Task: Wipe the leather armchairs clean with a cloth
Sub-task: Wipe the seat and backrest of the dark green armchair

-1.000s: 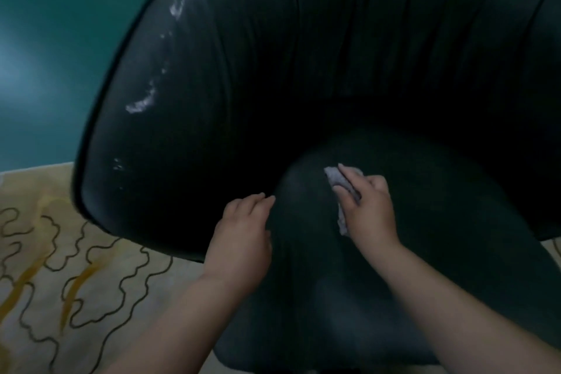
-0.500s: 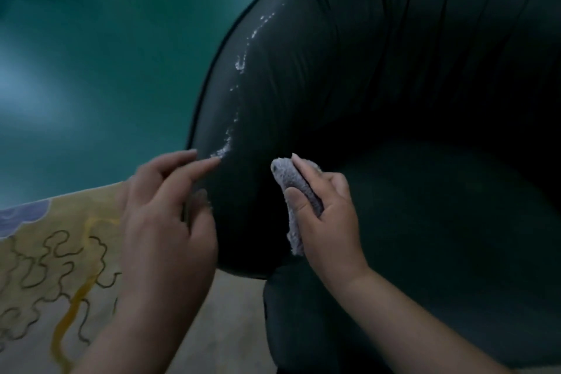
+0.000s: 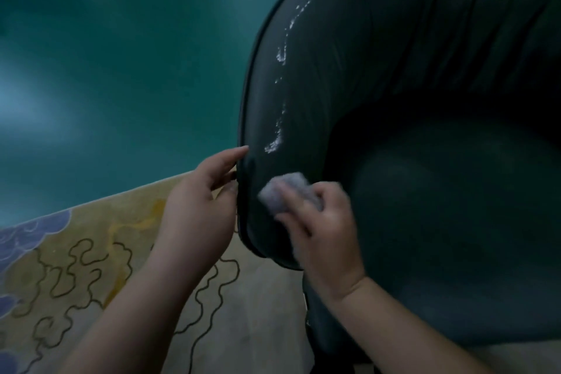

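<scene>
- Dark rounded leather armchair (image 3: 409, 100) filling the right, arm edge running top to bottom.
- Left hand (image 3: 200, 209) beside that edge, fingers loose, index tip touching.
- Right hand (image 3: 324, 231) gripping crumpled grey cloth (image 3: 285, 191), pressed on the arm's lower front.

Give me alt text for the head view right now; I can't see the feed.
The right hand presses a grey cloth against the left arm of a dark leather armchair, just below a trail of white specks. The left hand touches the arm's outer edge, above a patterned rug.
</scene>
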Demonstrator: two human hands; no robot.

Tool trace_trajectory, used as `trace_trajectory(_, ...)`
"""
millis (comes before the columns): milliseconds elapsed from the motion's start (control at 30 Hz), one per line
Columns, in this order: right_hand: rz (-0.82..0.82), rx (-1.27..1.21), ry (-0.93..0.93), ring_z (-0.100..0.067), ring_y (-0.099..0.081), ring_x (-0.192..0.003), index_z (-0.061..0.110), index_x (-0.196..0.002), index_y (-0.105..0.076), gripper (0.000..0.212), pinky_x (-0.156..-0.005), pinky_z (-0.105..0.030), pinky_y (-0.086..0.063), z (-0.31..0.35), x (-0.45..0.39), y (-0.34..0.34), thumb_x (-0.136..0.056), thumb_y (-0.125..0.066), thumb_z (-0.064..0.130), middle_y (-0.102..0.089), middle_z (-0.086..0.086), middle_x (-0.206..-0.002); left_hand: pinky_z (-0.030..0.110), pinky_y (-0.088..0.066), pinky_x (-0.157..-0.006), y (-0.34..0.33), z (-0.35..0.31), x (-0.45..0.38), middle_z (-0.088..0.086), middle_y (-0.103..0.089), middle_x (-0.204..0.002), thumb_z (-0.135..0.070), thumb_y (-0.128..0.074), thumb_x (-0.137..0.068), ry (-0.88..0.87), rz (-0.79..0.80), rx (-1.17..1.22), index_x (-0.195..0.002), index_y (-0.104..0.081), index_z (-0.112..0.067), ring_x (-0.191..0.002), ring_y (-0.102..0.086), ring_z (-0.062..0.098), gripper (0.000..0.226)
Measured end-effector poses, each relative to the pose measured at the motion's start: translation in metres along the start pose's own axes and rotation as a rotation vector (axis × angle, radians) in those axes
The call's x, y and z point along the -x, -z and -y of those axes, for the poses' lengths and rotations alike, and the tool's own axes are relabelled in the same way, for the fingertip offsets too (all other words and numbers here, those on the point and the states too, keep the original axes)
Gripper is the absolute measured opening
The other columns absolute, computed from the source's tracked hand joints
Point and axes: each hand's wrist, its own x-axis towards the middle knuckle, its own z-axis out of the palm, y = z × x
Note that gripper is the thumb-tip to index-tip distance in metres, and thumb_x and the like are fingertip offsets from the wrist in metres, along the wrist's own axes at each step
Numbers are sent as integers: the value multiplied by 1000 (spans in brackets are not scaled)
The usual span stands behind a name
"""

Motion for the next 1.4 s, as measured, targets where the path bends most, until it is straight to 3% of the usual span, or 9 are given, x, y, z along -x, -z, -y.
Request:
trace_trajectory(133, -106, -90, -311, -4, -45, -88, 27, -130, -55, 42, -87, -26, -46, -32, -4, 15, -90, -61, 17, -42, -1, -104, 2, -38, -71, -6, 2, 4, -25, -60, -114, -14, -54, -92, -7, -56, -117, -122, -53, -49, -108, -53, -7, 46)
trace_trajectory(233, -102, -169, -71, -4, -45, -90, 30, -133, -50, 42, -85, -11, -41, -1, -3, 1, -93, -52, 38, -39, 0, -104, 14, -48, -82, -11, 3, 3, -26, -62, -113, -8, -54, -91, 1, -90, -34, -124, -56, -42, -107, -55, -9, 47)
trace_trajectory(333, -40, -160, 101, -18, -50, -86, 27, -133, -50, 41, -77, -33, -51, 13, -4, -16, -94, -50, 40, -41, -2, -102, 32, -51, -92, -10, 2, 2, -22, -62, -116, -2, -53, -90, 13, -116, 39, -126, -56, -37, -108, -56, -6, 50)
trace_trajectory(500, -137, -116, -63, -19, -51, -87, 21, -128, -58, 39, -83, -25, -48, -12, -20, -2, -89, -59, 26, -45, -4, -99, -2, -41, -69, -10, 3, 1, -37, -55, -111, -9, -57, -90, -7, -104, -51, -129, -49, -41, -100, -50, -21, 51)
trace_trajectory(600, -237, -183, -120, -9, -49, -89, 19, -127, -59, 39, -85, -10, -41, -4, -39, 3, -91, -56, 32, -44, -2, -101, 2, -41, -71, -14, 3, 2, -34, -49, -119, -20, -64, -86, 45, -74, -69, -138, -39, -39, -97, -50, -18, 61)
trace_trajectory(800, -39, -62, 191, -26, -50, -84, 21, -123, -63, 37, -77, -42, -48, 23, -70, -10, -87, -63, 33, -48, -10, -94, 5, -39, -51, -25, 3, 1, -28, -56, -85, -26, -67, -78, 88, -24, -124, -117, -45, -46, -75, -54, -17, 49)
trace_trajectory(1067, -91, -182, -100, -15, -49, -91, 22, -126, -60, 38, -90, -26, -45, -10, -97, 8, -89, -62, 27, -43, -5, -100, 39, -50, -96, -24, 6, -3, -18, -44, -141, -38, -74, -75, 49, -35, -220, -146, -15, -45, -120, -50, 9, 92)
trace_trajectory(1267, 8, -94, 17, -28, -51, -91, 23, -123, -62, 36, -91, -38, -46, -14, -104, 7, -87, -65, 24, -44, -9, -97, 29, -45, -97, -27, 9, -10, -18, -40, -141, -45, -71, -73, -62, -52, -274, -143, -17, -49, -119, -47, 5, 90)
trace_trajectory(1400, -81, -156, -16, -23, -53, -92, 21, -122, -63, 35, -91, -21, -44, -13, -110, 10, -87, -63, 26, -44, -6, -99, 22, -34, -101, -27, 11, -19, -17, -38, -143, -44, -70, -74, -95, -49, -284, -144, -21, -44, -128, -36, -1, 86)
